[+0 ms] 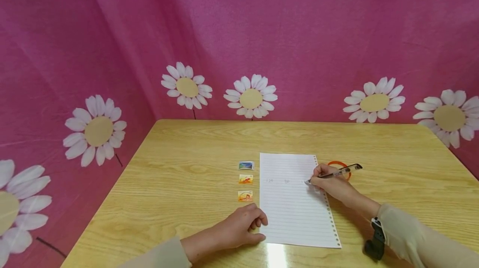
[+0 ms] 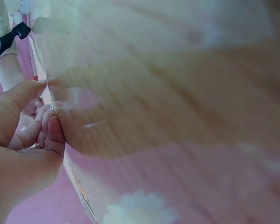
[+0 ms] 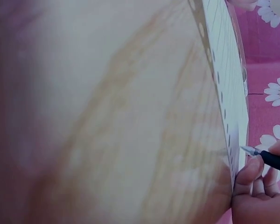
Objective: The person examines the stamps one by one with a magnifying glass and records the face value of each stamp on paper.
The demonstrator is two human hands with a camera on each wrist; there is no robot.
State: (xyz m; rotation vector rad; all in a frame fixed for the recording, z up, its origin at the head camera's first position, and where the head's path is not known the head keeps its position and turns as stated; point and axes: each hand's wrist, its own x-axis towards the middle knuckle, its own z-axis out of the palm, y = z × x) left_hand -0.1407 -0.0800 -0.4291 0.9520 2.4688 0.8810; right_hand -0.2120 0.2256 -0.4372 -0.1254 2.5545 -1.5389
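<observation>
My right hand [image 1: 333, 181] grips a black pen [image 1: 346, 170], its tip touching a lined sheet of paper [image 1: 295, 222]. In the right wrist view the pen [image 3: 275, 161] is pinched between thumb and fingers over the holed edge. Faint handwritten numbers, seemingly 130, 80 and a 1, run along one line of the sheet. On the sheet's lower left edge rests my left hand [image 1: 241, 224], fingers loosely curled and thumb stretched out, holding nothing. Left of the paper three small stamps form a column: a blue one [image 1: 246, 165], a yellow one [image 1: 245, 179] and another yellow one [image 1: 245, 196].
Partly hidden behind the right hand lies an orange ring-shaped thing [image 1: 338, 163]. A black band [image 1: 377, 239] circles the right wrist. Beyond the wooden table [image 1: 179, 164] hangs a pink curtain [image 1: 292, 31] with daisies.
</observation>
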